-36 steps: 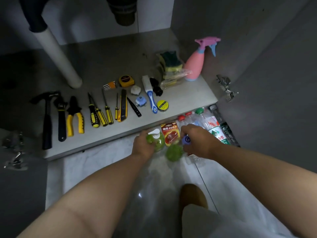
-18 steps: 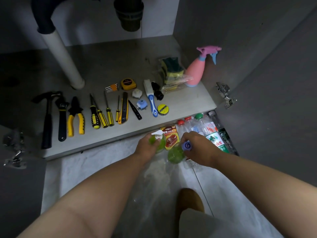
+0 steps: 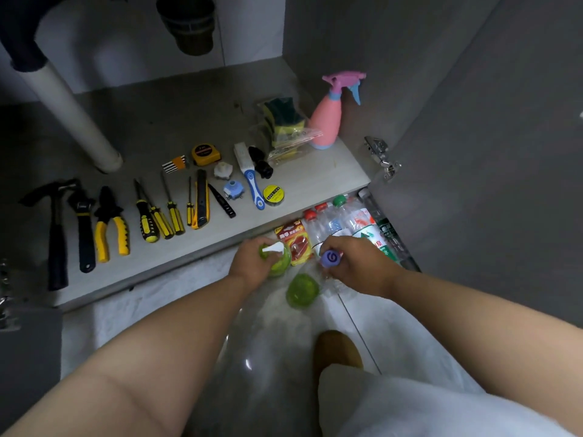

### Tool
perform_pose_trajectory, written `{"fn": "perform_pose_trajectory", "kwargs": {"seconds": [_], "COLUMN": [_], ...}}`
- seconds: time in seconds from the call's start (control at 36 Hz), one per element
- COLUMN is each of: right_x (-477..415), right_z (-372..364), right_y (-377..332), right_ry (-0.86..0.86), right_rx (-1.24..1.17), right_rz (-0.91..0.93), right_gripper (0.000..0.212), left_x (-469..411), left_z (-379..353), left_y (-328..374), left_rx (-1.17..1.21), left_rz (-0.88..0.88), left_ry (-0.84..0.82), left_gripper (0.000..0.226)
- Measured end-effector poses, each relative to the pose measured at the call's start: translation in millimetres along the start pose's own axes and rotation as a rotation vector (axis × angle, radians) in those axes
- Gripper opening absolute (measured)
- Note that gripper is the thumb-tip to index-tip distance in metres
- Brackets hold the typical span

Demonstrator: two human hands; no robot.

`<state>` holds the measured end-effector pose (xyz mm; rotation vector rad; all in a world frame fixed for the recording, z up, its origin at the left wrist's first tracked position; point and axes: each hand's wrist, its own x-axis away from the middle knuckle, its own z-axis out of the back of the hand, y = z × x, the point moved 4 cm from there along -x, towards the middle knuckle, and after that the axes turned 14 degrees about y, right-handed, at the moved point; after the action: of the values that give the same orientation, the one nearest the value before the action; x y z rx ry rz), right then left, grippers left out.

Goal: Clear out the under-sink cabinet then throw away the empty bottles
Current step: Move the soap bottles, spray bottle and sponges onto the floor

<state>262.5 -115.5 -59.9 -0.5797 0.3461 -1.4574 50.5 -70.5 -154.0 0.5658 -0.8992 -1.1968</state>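
My left hand (image 3: 252, 263) grips a green pump bottle (image 3: 279, 261) with a white pump head, just in front of the cabinet's edge. My right hand (image 3: 359, 266) holds a clear bottle with a purple cap (image 3: 330, 258). Between and below my hands lies a second green bottle (image 3: 302, 291) on the floor. Several clear water bottles (image 3: 344, 222) with red and green caps lie on the floor to the right. A clear plastic bag (image 3: 262, 357) spreads over the floor under my arms. A pink spray bottle (image 3: 328, 121) stands at the cabinet's right.
Hand tools lie in a row on the cabinet floor (image 3: 176, 121): a hammer (image 3: 55, 228), pliers (image 3: 110, 222), screwdrivers (image 3: 157, 216), a tape measure (image 3: 204, 153). Packed sponges (image 3: 284, 124) sit beside the spray bottle. A white drain pipe (image 3: 72, 115) comes down at left. A red packet (image 3: 293, 241) lies by my hands.
Both hands have barely shifted on the bottles. The purple cap now shows clear of my right fingers. The view has tilted slightly.
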Motion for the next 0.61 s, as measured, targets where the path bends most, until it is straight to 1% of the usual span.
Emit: {"fn": "perform_pose_trajectory", "kwargs": {"seconds": [0.08,0.17,0.28,0.33,0.42,0.53,0.61], "right_x": [18.1,41.3,68.9,81.3,98.5,114.2,118.5], "right_z": [12.2,28.9,58.7,73.1,88.8,98.5,98.8], "right_y": [10.5,21.7,36.4,44.8,59.3,82.4,97.4], "right_ry": [-0.010,-0.038,-0.054,-0.061,-0.029,0.053,0.117], "right_rx": [0.001,0.033,0.148,0.182,0.253,0.298,0.311], "right_rz": [-0.070,-0.109,-0.149,-0.203,-0.267,-0.399,-0.469], "right_gripper": [0.016,0.020,0.024,0.024,0.021,0.014,0.015], "left_x": [14.1,32.6,61.7,75.1,93.4,113.6,126.1], "left_z": [1.6,5.0,3.6,-1.0,-13.5,-39.9,-65.7], "left_y": [-3.5,-7.5,2.0,13.7,35.5,63.5,78.6], "left_rx": [-0.044,-0.070,-0.089,-0.111,-0.103,-0.121,-0.140], "left_rz": [-0.045,-0.069,-0.111,-0.145,-0.202,-0.340,-0.394], "left_ry": [0.000,-0.001,-0.070,-0.111,-0.167,-0.193,-0.231], "left_gripper": [0.023,0.026,0.014,0.018,0.032,0.032,0.034]}}
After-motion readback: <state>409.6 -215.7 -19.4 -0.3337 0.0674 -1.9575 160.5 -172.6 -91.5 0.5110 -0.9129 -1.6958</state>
